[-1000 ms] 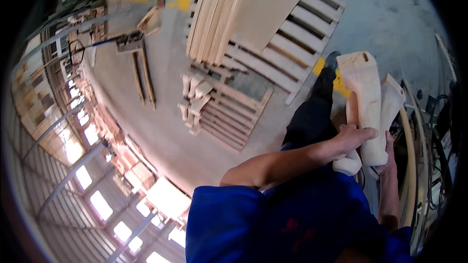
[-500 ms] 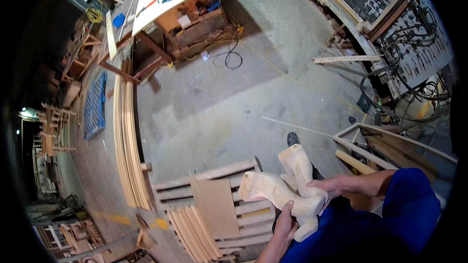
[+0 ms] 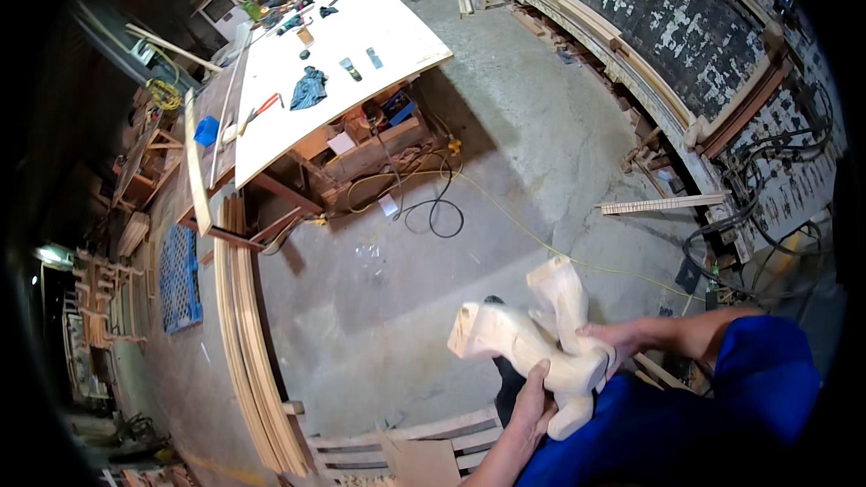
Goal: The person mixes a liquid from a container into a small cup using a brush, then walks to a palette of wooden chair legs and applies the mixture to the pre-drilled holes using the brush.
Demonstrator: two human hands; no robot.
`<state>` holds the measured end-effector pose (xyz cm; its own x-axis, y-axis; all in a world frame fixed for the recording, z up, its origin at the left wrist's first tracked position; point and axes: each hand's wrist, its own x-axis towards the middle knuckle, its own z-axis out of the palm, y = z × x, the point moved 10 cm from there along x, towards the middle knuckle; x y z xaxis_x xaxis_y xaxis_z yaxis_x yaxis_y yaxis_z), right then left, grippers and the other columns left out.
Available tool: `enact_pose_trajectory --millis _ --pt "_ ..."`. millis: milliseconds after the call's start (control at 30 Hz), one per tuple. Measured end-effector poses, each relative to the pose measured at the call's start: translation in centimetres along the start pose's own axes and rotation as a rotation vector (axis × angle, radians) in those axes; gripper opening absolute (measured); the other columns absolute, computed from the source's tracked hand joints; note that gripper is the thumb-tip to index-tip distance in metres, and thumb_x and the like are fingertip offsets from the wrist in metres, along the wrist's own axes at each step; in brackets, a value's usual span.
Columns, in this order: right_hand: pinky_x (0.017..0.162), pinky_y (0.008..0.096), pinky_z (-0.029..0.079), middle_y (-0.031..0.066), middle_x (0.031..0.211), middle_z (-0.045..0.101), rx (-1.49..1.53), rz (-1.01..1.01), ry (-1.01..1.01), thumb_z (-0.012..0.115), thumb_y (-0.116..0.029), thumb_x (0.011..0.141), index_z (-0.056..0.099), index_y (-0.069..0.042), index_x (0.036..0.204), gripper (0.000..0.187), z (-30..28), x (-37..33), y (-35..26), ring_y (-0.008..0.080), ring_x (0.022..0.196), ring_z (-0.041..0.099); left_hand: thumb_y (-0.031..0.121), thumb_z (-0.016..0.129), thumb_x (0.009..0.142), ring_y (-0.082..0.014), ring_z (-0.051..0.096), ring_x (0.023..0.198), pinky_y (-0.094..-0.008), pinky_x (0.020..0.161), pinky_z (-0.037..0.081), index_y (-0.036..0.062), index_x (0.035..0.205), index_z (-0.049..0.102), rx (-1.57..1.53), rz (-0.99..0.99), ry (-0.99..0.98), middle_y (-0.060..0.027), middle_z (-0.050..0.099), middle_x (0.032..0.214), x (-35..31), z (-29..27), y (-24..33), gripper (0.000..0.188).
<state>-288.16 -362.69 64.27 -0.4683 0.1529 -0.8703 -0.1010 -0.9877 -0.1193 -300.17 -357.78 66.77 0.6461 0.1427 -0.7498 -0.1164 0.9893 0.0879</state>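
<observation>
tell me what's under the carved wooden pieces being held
Below the carved wooden pieces, in the left hand and right hand, a dark trouser leg, a shoe tip and grey floor partly show. Whatever lies directly beneath is covered.

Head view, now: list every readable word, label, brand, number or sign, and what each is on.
None readable.
Carved wooden pieces in the left hand and right hand: no lettering visible.
White slip on the floor: too small to tell.
Small items on the pale tabletop: too small to tell.
Dark panel: pale blotches, no legible text.
</observation>
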Motion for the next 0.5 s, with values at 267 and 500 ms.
enact_pose_trajectory --millis 267,500 --pt "0.102 0.0509 0.052 0.0218 0.148 0.054 0.101 -0.168 0.246 0.022 -0.06 0.106 0.038 -0.005 0.155 0.075 -11.1 -7.9 -18.9 0.0406 0.125 0.06 0.047 0.06 0.1 -0.0334 0.051 0.135 -0.0496 0.114 0.042 0.0013 0.154 0.032 0.185 -0.143 -0.12 -0.02 0.045 0.152 11.4 13.0 17.0 0.077" --pt "0.106 0.0493 0.05 0.0179 0.145 0.057 0.33 -0.264 0.348 0.026 -0.059 0.108 0.043 -0.008 0.152 0.07 -22.5 -14.9 -30.4 0.0336 0.127 0.06 0.048 0.061 0.101 -0.0309 0.057 0.13 -0.0447 0.11 0.047 -0.0002 0.152 0.039 0.247 -0.275 -0.185 -0.018 0.054 0.147 21.6 27.2 27.7 0.075"
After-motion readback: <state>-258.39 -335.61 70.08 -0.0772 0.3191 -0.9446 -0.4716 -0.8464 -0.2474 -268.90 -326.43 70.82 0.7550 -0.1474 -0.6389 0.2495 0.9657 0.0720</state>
